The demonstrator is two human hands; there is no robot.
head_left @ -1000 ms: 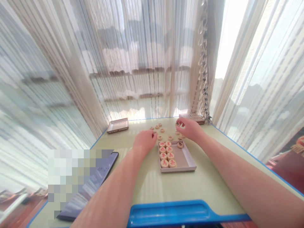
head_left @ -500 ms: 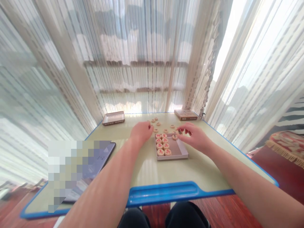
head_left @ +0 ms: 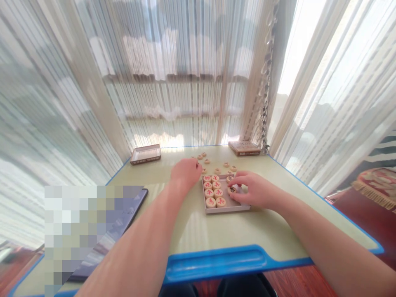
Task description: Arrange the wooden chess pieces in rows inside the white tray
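Observation:
A shallow grey tray (head_left: 225, 208) sits mid-table with several round wooden chess pieces (head_left: 211, 191) lined up in its left part. My right hand (head_left: 255, 191) rests over the tray's right part, fingers pinched on a black-marked piece (head_left: 232, 190) that lies in the tray. My left hand (head_left: 186, 172) lies curled on the table just left of the tray's far corner, fingers closed; what they hold, if anything, is hidden. Several loose pieces (head_left: 217, 170) lie scattered beyond the tray.
A box lid (head_left: 145, 154) lies at the far left of the table, a patterned box (head_left: 244, 148) at the far right. A dark tablet (head_left: 120, 220) lies at my left. The table has a raised blue front rim (head_left: 216, 264). Sheer curtains enclose it.
My right hand came back from the scattered pieces with a black-marked piece and lowered it into the tray. My left hand stayed by the tray's far corner. The camera view shifted.

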